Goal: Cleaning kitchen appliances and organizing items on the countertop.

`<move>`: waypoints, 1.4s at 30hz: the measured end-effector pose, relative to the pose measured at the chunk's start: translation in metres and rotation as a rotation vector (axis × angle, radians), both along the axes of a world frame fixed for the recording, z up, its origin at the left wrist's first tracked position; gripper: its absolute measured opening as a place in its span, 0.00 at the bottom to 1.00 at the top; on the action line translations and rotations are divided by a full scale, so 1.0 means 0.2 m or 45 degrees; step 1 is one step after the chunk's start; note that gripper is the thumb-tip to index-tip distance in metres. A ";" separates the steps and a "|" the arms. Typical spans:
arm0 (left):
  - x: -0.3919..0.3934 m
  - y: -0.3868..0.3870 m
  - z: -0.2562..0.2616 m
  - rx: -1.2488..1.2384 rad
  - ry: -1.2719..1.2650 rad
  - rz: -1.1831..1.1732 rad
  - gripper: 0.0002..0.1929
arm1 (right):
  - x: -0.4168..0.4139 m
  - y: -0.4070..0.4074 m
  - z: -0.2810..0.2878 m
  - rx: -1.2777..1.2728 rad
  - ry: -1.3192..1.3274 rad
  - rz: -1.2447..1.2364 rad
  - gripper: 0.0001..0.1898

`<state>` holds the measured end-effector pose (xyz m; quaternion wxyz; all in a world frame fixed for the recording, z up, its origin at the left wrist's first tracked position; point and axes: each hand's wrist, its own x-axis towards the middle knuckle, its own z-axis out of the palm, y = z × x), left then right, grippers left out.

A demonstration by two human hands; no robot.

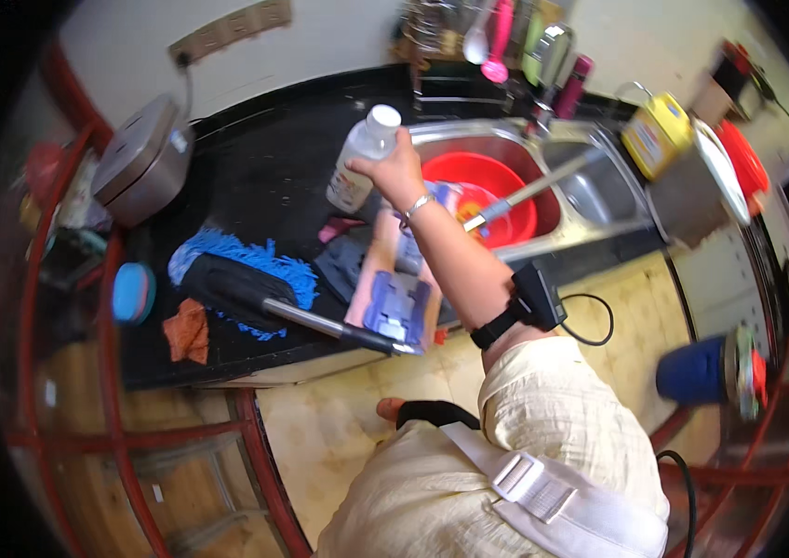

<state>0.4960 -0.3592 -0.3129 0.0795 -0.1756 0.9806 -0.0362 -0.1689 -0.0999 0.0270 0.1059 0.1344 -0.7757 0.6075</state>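
Observation:
My right hand (394, 164) grips a clear plastic bottle (349, 185) with a white cap and a printed side. The bottle leans a little over the black countertop (255, 181), left of the sink. Below my forearm lies a pink and purple sponge mop head (398, 300) with a dark grey cloth (342, 261) beside it. A blue chenille duster (255, 261) with a metal handle rests to the left. My left hand is out of view.
A red basin (516, 174) stands in the steel double sink (618, 185), a metal pole (541, 183) slanting across it. A rice cooker (147, 160), a blue sponge (133, 293) and an orange cloth (186, 331) sit left. A yellow jug (656, 136) stands right, a blue bin (691, 370) below.

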 end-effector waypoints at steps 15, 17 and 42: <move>-0.84 0.06 -0.05 0.523 -0.118 -0.252 0.14 | 0.20 1.85 -0.01 0.288 -0.109 -1.034 0.38; -0.97 0.13 -0.05 0.564 -0.149 -0.223 0.14 | 0.13 2.02 0.01 0.295 -0.061 -1.051 0.37; -1.83 0.79 0.36 1.078 -0.475 0.462 0.15 | -1.72 2.33 -0.29 0.228 0.060 -0.691 0.35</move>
